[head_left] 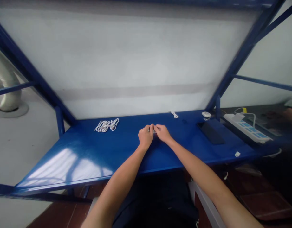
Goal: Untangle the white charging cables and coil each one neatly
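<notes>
My left hand point(146, 136) and my right hand point(163, 133) meet over the middle of the blue table point(93, 152). Both have their fingers pinched together on a small pale thing point(154, 130) held between them; it is too small and blurred to name. A bundle of white cables point(107, 125) lies on the table to the far left of my hands. A single coiled white cable point(174, 114) lies at the back, right of my hands.
A black phone point(210, 132) lies flat at the right. Behind it sits a small white round object point(206, 114). A white power strip point(248, 131) lies on the neighbouring dark surface. A small white piece point(237, 154) rests near the right front edge. Blue frame posts rise at both back corners.
</notes>
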{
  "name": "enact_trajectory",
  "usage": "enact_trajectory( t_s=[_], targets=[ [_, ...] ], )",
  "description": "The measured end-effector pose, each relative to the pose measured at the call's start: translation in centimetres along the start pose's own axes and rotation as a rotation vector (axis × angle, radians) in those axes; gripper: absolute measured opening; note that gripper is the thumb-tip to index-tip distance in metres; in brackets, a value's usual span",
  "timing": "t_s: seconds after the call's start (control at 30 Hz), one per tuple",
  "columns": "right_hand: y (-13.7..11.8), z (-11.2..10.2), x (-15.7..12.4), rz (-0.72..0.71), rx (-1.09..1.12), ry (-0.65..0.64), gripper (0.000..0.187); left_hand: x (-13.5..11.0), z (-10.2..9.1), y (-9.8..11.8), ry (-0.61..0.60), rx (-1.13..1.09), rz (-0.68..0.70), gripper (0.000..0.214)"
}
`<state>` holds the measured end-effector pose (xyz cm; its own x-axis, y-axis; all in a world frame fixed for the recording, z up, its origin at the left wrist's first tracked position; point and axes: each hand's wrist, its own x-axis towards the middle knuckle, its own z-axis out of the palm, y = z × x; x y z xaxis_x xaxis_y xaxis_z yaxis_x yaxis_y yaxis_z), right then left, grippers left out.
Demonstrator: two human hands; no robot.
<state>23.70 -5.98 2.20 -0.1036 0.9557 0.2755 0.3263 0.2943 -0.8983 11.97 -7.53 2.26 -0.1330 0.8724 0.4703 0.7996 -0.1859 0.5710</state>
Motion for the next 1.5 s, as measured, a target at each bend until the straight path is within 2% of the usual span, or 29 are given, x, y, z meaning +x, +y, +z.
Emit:
enact_trajectory(
  t_s=[0.07,0.13,0.27,0.33,0.43,0.47,0.53,0.7,0.8,0.87,0.97,1.1,1.2,1.27,1.37,1.43,1.5],
  targets=[
    [0.1,0.0,0.0,-0.057,-0.082,0.095,0.046,-0.2,0.0,0.1,-0.019,0.036,0.042,0.039],
    [0.4,-0.2,0.1,0.056,-0.039,0.065,0.045,-0.4,0.0,0.1,-0.078,0.124,0.136,0.044],
    [1.3,-1.7,0.4,0.437,0.250,-0.250,0.035,-0.5,-0.5,0.1,-0.205,0.238,0.430,0.045],
    [1.5,-2.5,0.6,0.529,0.342,-0.381,0.027,-0.6,-0.7,0.2,-0.214,0.242,0.508,0.045],
    [1.5,-2.9,0.7,0.583,0.349,-0.490,0.020,-0.5,-0.7,0.4,-0.219,0.237,0.508,0.047],
    [1.4,-2.7,0.6,0.582,0.322,-0.489,0.020,-0.5,-0.7,0.3,-0.220,0.235,0.481,0.049],
    [1.1,-2.1,0.5,0.515,0.218,-0.406,0.024,-0.4,-0.5,0.2,-0.209,0.228,0.385,0.052],
    [0.5,-0.2,-0.1,0.005,-0.265,-0.031,0.040,0.2,0.0,-0.3,-0.155,0.119,0.017,0.051],
    [0.6,0.3,-0.4,-0.154,-0.450,0.042,0.042,0.4,-0.1,-0.5,-0.214,0.045,-0.081,0.053],
    [0.7,0.3,-0.3,-0.150,-0.488,0.034,0.046,0.4,-0.3,-0.4,-0.242,0.084,-0.042,0.054],
    [1.0,-0.4,0.4,-0.017,-0.463,-0.028,0.052,0.2,-0.6,0.0,-0.297,0.238,0.127,0.055],
    [1.6,-3.1,1.2,0.217,-0.253,-0.204,0.052,-0.2,-0.4,1.0,-0.506,0.363,0.350,0.050],
    [2.2,-5.2,1.3,0.382,-0.169,-0.341,0.050,-0.8,0.2,1.3,-0.622,0.368,0.436,0.049],
    [2.5,-5.9,1.3,0.405,-0.171,-0.400,0.050,-1.2,0.7,1.3,-0.655,0.356,0.454,0.048],
    [2.8,-5.8,1.5,0.399,-0.182,-0.412,0.050,-1.4,1.0,1.1,-0.652,0.345,0.465,0.044],
    [3.1,-5.8,1.8,0.341,-0.225,-0.360,0.050,-1.4,0.9,1.0,-0.646,0.337,0.470,0.042],
    [3.6,-6.6,2.1,0.213,-0.335,-0.204,0.049,-1.3,0.7,0.9,-0.640,0.315,0.444,0.040]
  ],
)
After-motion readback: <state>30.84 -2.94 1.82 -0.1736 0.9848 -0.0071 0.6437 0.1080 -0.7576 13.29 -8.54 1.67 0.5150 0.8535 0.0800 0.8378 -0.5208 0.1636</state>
